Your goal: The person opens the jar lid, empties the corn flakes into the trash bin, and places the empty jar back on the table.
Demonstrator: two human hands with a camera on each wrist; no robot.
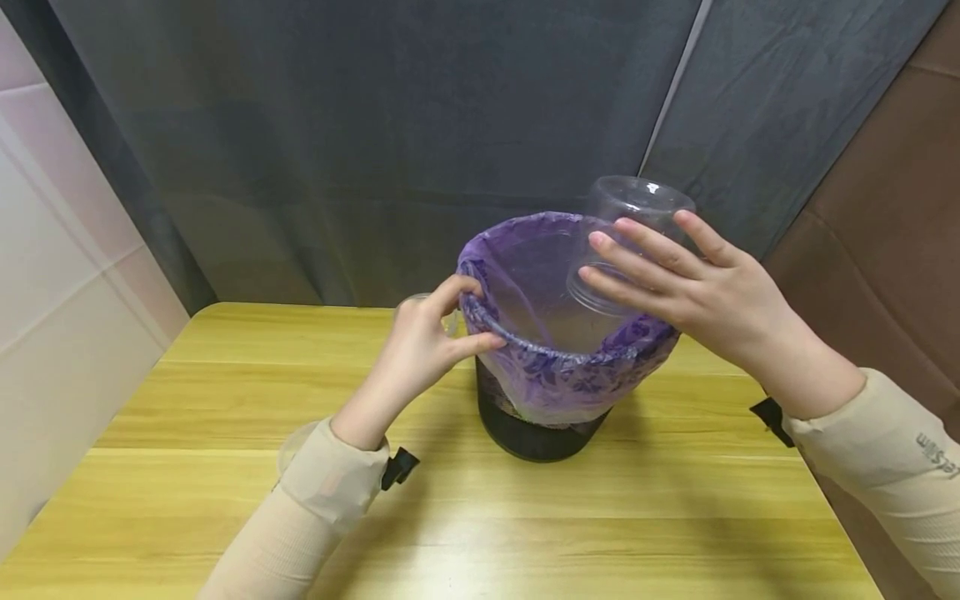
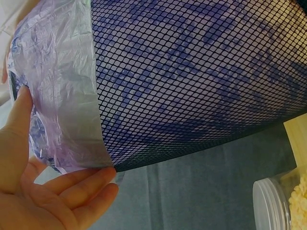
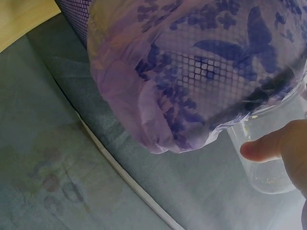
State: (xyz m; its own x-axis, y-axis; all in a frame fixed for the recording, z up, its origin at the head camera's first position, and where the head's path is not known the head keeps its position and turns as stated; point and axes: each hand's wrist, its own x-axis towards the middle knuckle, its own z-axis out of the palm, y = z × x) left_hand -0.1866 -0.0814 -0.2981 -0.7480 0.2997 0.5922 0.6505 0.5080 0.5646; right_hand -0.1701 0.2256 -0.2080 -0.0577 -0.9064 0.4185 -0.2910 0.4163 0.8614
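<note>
A black mesh trash bin (image 1: 543,442) stands on the table, lined with a purple patterned bag (image 1: 555,387) folded over its rim. My left hand (image 1: 420,333) grips the rim at the left, thumb and fingers on the bag. At the right side my right hand (image 1: 712,296) holds a clear plastic jar (image 1: 645,196) upside down, tilted, its ringed mouth lowered inside the bin's opening. The right wrist view shows the thumb (image 3: 261,148) pressed on the jar wall and small pale crumbs stuck inside.
In the left wrist view, a jar of pale yellow pieces (image 2: 301,203) with a clear screw lid (image 2: 268,203) stands beyond the bin. A clear round item (image 1: 295,446) lies partly behind the left sleeve. Grey curtain (image 1: 375,150) hangs behind the wooden table (image 1: 225,392).
</note>
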